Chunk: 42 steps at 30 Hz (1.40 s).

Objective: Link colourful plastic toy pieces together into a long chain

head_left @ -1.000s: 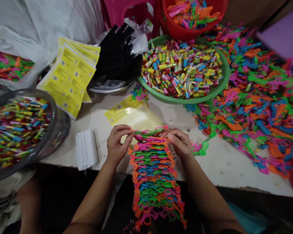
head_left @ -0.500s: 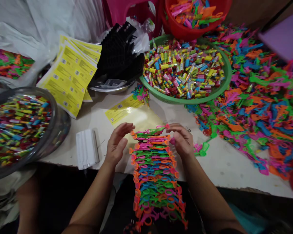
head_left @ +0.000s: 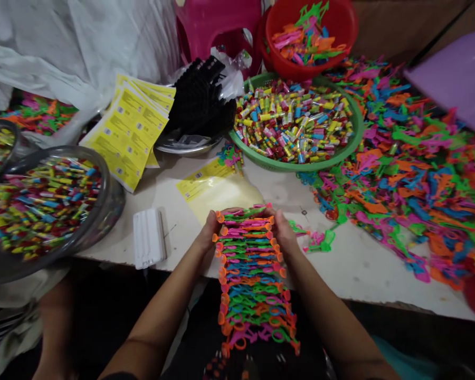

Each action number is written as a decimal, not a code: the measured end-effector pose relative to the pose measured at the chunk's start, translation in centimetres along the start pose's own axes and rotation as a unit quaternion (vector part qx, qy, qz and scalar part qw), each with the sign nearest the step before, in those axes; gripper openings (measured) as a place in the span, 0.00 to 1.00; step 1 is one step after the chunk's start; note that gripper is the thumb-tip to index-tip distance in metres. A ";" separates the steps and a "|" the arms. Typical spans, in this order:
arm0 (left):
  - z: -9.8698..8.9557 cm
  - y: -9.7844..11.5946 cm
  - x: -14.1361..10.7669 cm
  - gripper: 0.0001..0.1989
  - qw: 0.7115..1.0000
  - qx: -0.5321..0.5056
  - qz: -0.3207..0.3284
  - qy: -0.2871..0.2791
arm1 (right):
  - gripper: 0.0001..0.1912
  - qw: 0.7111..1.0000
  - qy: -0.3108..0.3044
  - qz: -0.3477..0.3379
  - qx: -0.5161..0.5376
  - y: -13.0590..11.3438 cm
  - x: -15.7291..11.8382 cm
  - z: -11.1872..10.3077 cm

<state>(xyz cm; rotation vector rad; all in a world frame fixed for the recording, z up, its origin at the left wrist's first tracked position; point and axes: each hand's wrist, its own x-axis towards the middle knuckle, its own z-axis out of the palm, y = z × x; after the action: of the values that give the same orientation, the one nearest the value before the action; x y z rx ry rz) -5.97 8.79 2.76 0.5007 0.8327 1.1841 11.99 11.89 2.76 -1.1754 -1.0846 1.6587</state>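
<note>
A long row of thin, bright plastic toy pieces (head_left: 253, 274) with orange knobs along both sides runs from the table edge down over my lap. My left hand (head_left: 209, 231) presses against the left side of its far end, the fingers curling behind it. On the opposite side my right hand (head_left: 284, 232) does the same, so the far end sits between both hands. The fingertips are mostly hidden behind the pieces. Just beyond lies a yellow-printed sheet (head_left: 206, 182) on the table.
A green basket (head_left: 358, 132) of small coloured tubes stands ahead, with a red bowl (head_left: 352, 31) behind it. Loose plastic pieces (head_left: 415, 174) spread across the right. To the left are a white device (head_left: 147, 237), yellow sheets (head_left: 126, 137) and a grey tub (head_left: 113, 206) of tubes.
Both hands have closed in from either side onto the far end of the row, their fingers now behind it. The view has shifted slightly.
</note>
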 end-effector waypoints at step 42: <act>2.3 5.8 -4.8 0.04 0.734 0.613 0.269 0.113 | 0.11 0.922 -0.158 -0.237 -0.262 -4.5 -2.3 -2.9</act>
<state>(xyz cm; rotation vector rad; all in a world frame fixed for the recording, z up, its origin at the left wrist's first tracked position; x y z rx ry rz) -8.31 6.32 9.90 1.8105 1.7468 1.0651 15.93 11.61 7.01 -0.8595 -1.9354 1.2259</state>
